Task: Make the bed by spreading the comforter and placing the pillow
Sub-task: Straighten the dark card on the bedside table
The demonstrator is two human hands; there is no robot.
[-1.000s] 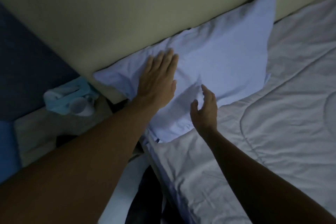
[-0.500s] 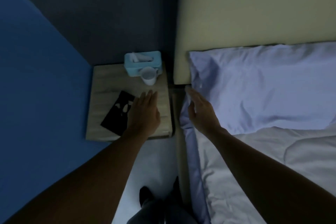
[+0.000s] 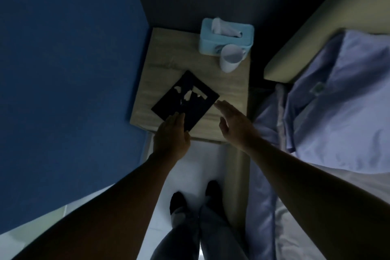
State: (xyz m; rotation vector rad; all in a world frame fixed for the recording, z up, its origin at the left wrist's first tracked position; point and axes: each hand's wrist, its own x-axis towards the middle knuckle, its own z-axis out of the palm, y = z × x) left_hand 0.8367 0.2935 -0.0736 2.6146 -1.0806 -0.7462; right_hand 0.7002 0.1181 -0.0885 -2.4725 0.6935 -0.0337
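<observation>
while both arms reach forward over the bedside table [image 3: 164,63], neither hand holds anything. the left hand [image 3: 171,135] is flat, palm down, fingers together and extended, its fingertips lying over the near edge of a dark book [image 3: 185,103] that rests at an angle on the table top; in this dim light it cannot be confirmed whether the fingertips press on the cover or sit just above it. the right hand [image 3: 233,121] is spread loosely, fingers straight and thumb apart, above the table's near right corner, with its fingertips just beside the book's right corner and apart from it. at the back of the table stands a light blue tissue box [image 3: 225,37] with a tissue standing up from its slot, and a white cup [image 3: 231,58] is touching or just in front of the box. the pillow [image 3: 348,99], pale lilac, lies at the head of the bed against the cream headboard [image 3: 312,34], to the right of both hands and well apart from the left one. the white comforter [image 3: 341,228] covers the bed below the pillow, under the right forearm, its surface creased. the person's legs and dark feet [image 3: 195,196] stand on the pale floor [image 3: 202,162] between wall and bed.
</observation>
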